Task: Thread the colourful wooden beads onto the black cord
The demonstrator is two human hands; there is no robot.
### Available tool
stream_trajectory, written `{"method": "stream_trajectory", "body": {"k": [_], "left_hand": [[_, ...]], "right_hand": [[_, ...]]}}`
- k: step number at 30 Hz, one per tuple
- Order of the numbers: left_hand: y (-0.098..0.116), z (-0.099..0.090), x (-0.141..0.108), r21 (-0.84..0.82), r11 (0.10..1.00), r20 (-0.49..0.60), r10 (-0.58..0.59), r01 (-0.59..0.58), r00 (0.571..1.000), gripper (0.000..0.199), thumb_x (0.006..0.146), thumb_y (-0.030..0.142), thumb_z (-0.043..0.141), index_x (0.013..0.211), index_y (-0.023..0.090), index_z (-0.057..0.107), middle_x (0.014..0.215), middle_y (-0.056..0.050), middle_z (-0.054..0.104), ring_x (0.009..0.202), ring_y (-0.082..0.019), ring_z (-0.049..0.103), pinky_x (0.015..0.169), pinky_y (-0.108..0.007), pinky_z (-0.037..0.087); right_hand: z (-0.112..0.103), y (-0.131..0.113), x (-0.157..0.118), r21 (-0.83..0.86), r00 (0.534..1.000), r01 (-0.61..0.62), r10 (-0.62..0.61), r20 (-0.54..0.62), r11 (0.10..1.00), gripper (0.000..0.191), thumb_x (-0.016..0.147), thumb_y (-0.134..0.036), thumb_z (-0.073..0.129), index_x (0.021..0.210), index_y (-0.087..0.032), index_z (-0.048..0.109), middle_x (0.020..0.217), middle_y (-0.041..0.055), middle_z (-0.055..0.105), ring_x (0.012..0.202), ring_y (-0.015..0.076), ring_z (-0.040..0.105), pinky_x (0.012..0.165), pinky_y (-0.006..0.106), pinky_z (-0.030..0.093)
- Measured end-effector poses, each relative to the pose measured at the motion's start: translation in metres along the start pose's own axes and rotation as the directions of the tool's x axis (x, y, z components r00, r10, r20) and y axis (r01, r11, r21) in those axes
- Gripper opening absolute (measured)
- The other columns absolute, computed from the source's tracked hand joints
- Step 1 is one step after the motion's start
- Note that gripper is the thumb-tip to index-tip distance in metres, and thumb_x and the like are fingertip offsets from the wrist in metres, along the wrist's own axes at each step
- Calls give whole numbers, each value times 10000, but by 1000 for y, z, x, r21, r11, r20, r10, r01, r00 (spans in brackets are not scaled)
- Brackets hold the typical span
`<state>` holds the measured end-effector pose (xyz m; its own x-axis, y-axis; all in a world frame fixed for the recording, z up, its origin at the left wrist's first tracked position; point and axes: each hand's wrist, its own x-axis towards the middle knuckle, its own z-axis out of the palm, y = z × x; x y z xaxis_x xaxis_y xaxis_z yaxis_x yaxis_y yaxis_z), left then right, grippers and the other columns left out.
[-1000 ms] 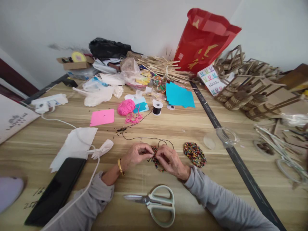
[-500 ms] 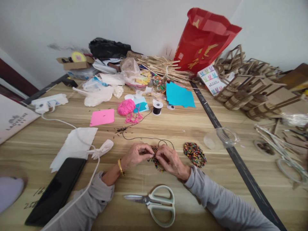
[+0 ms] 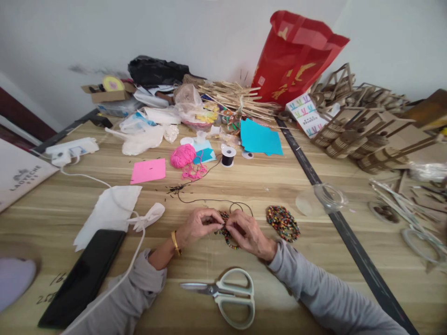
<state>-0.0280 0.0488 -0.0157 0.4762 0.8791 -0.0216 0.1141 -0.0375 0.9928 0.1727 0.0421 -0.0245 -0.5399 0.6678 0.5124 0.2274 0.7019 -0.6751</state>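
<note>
Left hand and right hand nearly meet, thumbs and fingertips pinched together on what seems the beaded strand between them, probably for fine control, while scissors lie on the near side of both, presumably handy.

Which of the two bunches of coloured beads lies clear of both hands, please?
The bead bunch to the right of the right hand, lying untouched on the table; the other bunch sits between that hand and the left hand, partly hidden.
</note>
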Motion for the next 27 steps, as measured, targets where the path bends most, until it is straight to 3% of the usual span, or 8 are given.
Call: {"method": "stream_trajectory", "body": {"k": [27], "left_hand": [[5, 2, 1, 39, 999, -7, 10, -9, 1000, 107, 734, 212, 670, 768, 111, 674, 781, -66, 672, 718, -148, 600, 672, -252, 470]], "right_hand": [[0, 1, -1, 10, 1000, -9, 9, 14, 1000, 72, 921, -180, 472, 868, -186, 520, 778, 44, 538, 716, 157, 510, 629, 268, 434]]}}
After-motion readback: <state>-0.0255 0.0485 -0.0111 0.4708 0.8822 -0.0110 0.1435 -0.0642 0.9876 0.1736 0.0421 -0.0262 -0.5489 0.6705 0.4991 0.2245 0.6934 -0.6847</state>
